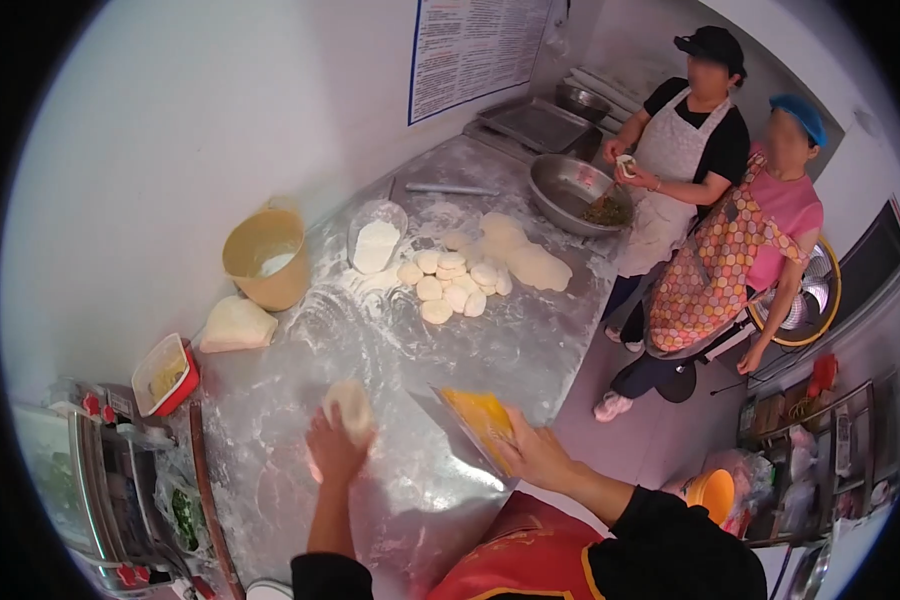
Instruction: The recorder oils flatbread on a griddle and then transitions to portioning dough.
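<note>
The left hand was at lower centre of the frame, its fingers on a pale dough piece; whether they pinched it or only pressed it could not be told. The right hand, right of centre, was closed around a yellow scraper, its blade angled toward the left, near the table's right edge. Floured metal separated the dough from the blade and ran up to the dough rounds at upper centre. A brown strip bordered the lower left.

The steel table was streaked with flour. A dough sheet lay right of the rounds, below a large bowl; a tan bucket and a dough lump stood by the wall at left. Two co-workers stood at upper right, beyond the table edge, on a grey floor.
</note>
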A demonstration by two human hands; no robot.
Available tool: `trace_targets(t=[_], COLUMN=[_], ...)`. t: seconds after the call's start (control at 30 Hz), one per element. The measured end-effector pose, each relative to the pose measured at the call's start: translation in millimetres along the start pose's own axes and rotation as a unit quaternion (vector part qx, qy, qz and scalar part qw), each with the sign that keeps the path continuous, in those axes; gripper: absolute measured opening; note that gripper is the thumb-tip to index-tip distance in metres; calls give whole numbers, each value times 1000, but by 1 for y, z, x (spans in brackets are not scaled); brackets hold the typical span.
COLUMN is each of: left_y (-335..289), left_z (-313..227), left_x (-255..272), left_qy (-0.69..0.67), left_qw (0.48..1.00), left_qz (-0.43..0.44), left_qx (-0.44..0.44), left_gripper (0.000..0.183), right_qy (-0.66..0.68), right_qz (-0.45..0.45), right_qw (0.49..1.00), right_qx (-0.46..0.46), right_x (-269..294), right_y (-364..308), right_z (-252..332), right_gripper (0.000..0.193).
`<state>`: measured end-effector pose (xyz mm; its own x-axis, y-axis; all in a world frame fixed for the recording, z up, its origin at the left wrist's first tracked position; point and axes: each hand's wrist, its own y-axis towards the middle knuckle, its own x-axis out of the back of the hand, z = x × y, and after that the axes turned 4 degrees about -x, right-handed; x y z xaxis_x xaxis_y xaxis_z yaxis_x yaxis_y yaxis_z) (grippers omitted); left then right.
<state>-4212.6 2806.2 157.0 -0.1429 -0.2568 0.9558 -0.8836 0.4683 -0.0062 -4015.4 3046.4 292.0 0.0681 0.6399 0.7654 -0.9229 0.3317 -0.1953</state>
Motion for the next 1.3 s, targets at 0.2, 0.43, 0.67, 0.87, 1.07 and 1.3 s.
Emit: trace_targets(t=[0.2, 0.43, 0.67, 0.87, 1.07, 1.3], left_y=[-92, -37, -44, -87, -128, -139], left_z=[-87, -51, -39, -8, -31, -95], left_x=[-21, -7, -13, 42, 51, -22], left_qy=[28, -31, -145, -155, -38, 43], left_qw=[993, 994, 983, 966, 957, 948], left_qz=[-24, -86, 47, -25, 131, -133], left_qx=[-115, -55, 99, 204, 256, 286], left_gripper=[83, 95, 75, 59, 67, 84], right_qy=[22, 53, 90, 131, 74, 186], right_qz=[5, -13, 16, 35, 150, 106], right_qw=[999, 998, 995, 988, 984, 965], right_qx=[-29, 32, 36, 75, 54, 154], right_x=[4, 7, 20, 19, 2, -9], right_y=[-16, -1, 12, 27, 39, 45], right_z=[-20, -37, -61, -71, -63, -42], right_gripper=[52, 49, 49, 51, 49, 39])
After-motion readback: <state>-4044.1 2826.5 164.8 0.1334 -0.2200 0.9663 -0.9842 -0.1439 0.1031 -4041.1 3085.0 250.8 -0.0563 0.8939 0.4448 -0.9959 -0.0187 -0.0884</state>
